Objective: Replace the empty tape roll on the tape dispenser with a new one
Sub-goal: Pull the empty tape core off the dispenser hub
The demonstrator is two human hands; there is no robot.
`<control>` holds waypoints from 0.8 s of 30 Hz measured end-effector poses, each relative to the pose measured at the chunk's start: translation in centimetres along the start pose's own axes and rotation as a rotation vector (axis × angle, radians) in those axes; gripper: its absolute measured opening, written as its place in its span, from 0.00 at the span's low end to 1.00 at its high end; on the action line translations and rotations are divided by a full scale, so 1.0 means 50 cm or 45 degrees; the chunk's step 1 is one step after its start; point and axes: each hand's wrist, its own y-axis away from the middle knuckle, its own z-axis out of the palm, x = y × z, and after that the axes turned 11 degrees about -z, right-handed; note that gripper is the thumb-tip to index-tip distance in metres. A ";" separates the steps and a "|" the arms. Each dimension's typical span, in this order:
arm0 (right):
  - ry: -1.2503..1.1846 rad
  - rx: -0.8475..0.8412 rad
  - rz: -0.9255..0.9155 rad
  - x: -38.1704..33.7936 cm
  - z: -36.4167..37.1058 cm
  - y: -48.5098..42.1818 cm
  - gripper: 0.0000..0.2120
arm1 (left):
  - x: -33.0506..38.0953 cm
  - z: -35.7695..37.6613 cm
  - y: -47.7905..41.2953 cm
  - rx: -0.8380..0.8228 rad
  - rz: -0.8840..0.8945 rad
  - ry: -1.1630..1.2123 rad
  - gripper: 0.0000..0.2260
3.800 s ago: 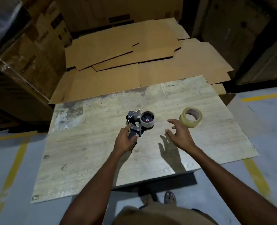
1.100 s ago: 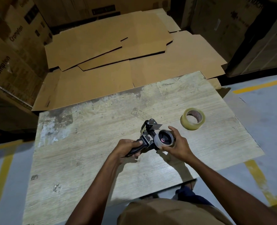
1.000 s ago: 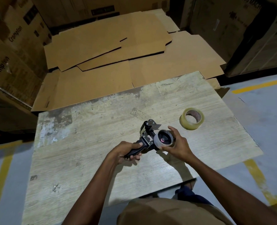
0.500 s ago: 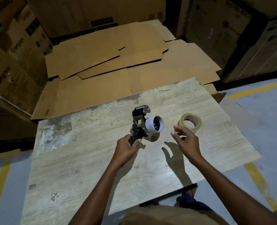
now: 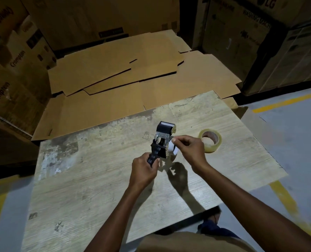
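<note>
Frame centre: the tape dispenser [image 5: 162, 140] is being gripped at its handle by the left hand [image 5: 144, 170]. Its empty core [image 5: 173, 149] (white, partly hidden by fingers) is being pinched by the right hand [image 5: 191, 150]. Just right of it, the new tape roll [image 5: 210, 140] is lying on the table [image 5: 96, 179], with flattened cardboard [image 5: 132, 79] above.

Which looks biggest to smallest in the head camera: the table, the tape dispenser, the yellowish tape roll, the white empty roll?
1. table
2. tape dispenser
3. yellowish tape roll
4. white empty roll, less sure because the right hand and the dispenser partly hide it
</note>
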 end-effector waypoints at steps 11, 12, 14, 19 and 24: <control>0.005 0.140 0.088 0.006 0.005 -0.011 0.03 | 0.006 0.005 0.008 0.026 -0.020 0.109 0.05; 0.017 0.176 0.087 0.007 -0.003 -0.016 0.02 | 0.002 0.007 0.007 0.003 -0.099 0.176 0.06; 0.051 0.209 0.082 0.016 -0.022 -0.021 0.01 | -0.011 0.007 0.002 -0.081 -0.322 0.407 0.09; 0.240 0.122 0.067 0.066 -0.058 -0.005 0.08 | -0.059 -0.003 0.008 -0.375 -0.695 0.954 0.09; 0.385 -0.126 0.118 0.121 -0.068 0.023 0.29 | -0.128 0.019 0.022 -0.541 -0.839 1.185 0.17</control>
